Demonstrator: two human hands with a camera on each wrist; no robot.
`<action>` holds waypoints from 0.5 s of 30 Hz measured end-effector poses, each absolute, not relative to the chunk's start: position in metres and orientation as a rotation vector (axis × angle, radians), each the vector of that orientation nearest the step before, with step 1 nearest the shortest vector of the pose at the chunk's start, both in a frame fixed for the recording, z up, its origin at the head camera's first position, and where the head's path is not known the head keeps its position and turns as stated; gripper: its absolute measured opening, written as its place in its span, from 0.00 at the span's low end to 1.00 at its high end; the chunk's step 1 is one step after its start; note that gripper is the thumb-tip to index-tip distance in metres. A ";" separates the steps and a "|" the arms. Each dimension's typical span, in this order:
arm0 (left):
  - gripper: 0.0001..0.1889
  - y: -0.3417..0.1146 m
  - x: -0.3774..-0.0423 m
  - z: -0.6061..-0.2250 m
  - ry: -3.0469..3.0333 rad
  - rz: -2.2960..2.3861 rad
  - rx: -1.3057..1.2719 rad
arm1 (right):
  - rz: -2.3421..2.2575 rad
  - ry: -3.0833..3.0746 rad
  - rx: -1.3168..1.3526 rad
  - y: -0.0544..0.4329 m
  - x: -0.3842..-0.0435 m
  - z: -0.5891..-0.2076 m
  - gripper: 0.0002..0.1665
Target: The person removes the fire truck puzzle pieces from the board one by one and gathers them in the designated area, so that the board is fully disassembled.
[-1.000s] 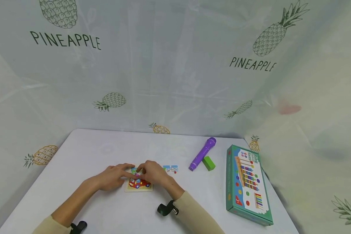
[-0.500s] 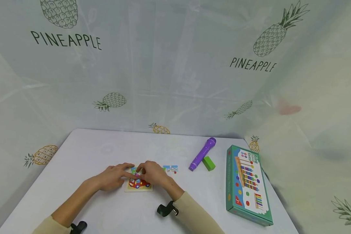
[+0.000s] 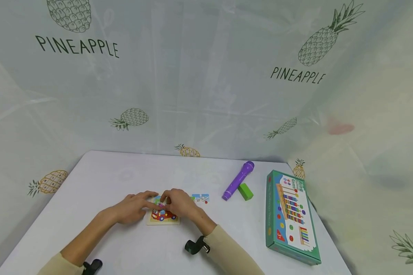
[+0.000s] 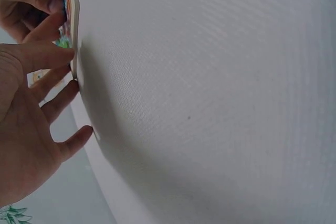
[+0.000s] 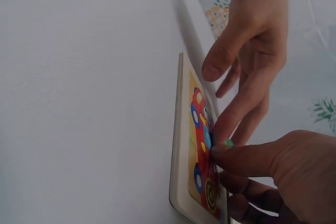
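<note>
A flat square jigsaw puzzle with a red truck picture and a pale border lies on the table. My left hand reaches over its left side, fingers extended; in the right wrist view its index finger touches the picture. From the right, my right hand bends its thumb and fingers onto the upper part and pinches a puzzle piece there, mostly hidden by the fingers. The right thumb lies against the picture in the right wrist view. Loose blue puzzle pieces lie just right of this hand.
Farther right are a purple toy microphone and a green block beside it. A green game box lies near the right edge of the white table. A pineapple-printed curtain hangs behind.
</note>
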State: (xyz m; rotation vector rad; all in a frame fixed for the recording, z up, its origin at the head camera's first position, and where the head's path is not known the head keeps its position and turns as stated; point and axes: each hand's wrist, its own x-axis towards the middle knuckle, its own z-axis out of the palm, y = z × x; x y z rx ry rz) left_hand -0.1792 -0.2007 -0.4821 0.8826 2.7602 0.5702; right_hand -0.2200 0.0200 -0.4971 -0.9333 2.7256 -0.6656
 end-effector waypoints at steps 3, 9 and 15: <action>0.29 -0.201 -0.180 -0.482 2.760 0.566 0.883 | -0.662 2.737 -0.962 0.019 -0.220 -0.496 0.06; 0.29 -0.201 -0.182 -0.483 2.761 0.562 0.890 | -0.660 2.745 -0.944 0.018 -0.218 -0.493 0.07; 0.31 -0.201 -0.182 -0.486 2.758 0.567 0.900 | -0.724 2.721 -0.888 0.019 -0.218 -0.492 0.12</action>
